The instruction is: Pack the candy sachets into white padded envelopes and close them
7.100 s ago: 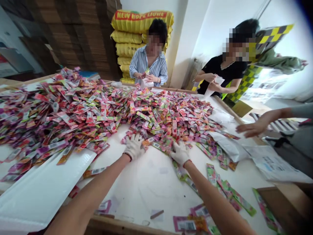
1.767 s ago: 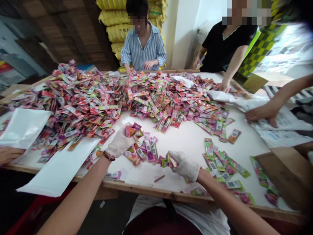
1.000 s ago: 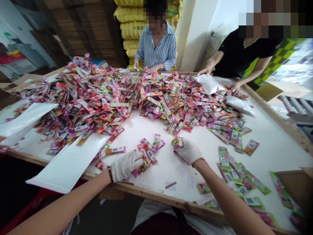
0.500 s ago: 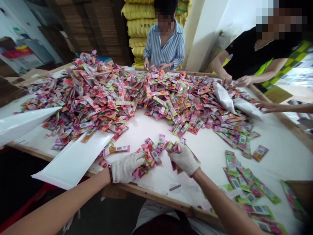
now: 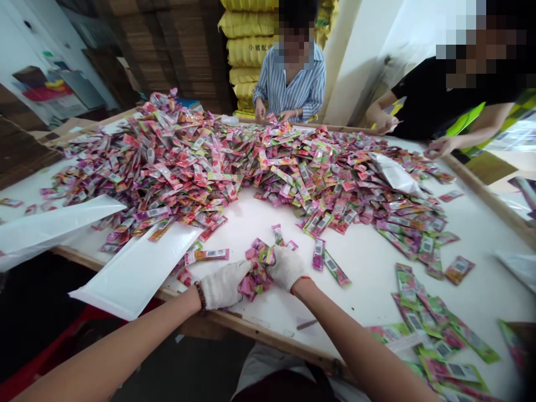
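Near the table's front edge, a small bunch of pink, purple and green sachets (image 5: 256, 279) is gathered between my two gloved hands. My left hand (image 5: 228, 286), in a white knit glove with a beaded bracelet at the wrist, curls around the bunch's left side. From the right, my right hand (image 5: 287, 268), gloved too, grips sachets against the same bunch, its fingertips partly hidden. Two loose sachets, a purple one (image 5: 319, 254) and a green one (image 5: 337, 269), lie just right of it. An orange-and-red sachet (image 5: 207, 255) rests beyond my left hand.
A large heap of sachets (image 5: 188, 162) spreads across the white wood-edged table (image 5: 268, 209). White bags (image 5: 142, 273) lie at left, another (image 5: 397, 174) on the heap's right. More sachets (image 5: 444, 329) lie front right. Two people (image 5: 288, 84) (image 5: 456, 106) work across the table.
My right hand has moved left with its sachets to meet the bunch at my left hand, leaving loose sachets behind. A co-worker's hands at right have moved apart; the view has shifted slightly.
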`<action>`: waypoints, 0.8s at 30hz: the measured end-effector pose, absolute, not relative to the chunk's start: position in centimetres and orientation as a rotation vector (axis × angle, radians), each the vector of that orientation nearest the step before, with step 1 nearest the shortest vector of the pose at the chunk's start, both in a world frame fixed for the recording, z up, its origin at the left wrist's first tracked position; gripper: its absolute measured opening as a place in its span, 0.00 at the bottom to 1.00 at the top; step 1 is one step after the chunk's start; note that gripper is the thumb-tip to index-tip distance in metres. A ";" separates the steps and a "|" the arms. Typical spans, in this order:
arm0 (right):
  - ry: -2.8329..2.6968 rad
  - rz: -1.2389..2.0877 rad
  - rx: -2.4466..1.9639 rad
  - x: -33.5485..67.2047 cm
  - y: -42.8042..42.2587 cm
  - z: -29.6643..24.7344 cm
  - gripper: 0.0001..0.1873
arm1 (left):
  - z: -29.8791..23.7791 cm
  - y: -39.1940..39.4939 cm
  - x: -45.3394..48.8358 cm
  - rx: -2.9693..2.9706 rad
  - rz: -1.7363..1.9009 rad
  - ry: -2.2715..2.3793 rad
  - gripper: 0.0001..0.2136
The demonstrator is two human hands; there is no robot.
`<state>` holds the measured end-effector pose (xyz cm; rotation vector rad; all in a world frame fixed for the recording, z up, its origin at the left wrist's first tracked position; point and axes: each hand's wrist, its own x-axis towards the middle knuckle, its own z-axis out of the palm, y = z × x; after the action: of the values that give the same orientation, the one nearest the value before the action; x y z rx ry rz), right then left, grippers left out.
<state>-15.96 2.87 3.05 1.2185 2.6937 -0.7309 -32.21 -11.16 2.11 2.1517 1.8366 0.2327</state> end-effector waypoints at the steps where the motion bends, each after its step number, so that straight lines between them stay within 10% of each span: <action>1: 2.741 -0.654 1.170 -16.0 2.6 3.0 0.15 | 2.3 -11.0 -32.0 2.144 0.187 1.835 0.27; 8: 2.787 -0.703 1.142 -16.1 2.6 2.7 0.14 | 4.7 -10.7 -30.0 2.494 -0.094 1.763 0.08; 24: 2.755 -0.870 1.251 -16.8 4.6 4.8 0.16 | 5.0 -9.6 -28.5 2.379 -0.184 1.775 0.14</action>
<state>-16.78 4.63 4.79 1.2508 2.7552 -0.8699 -28.49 -9.65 5.03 2.3787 1.7746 -0.1838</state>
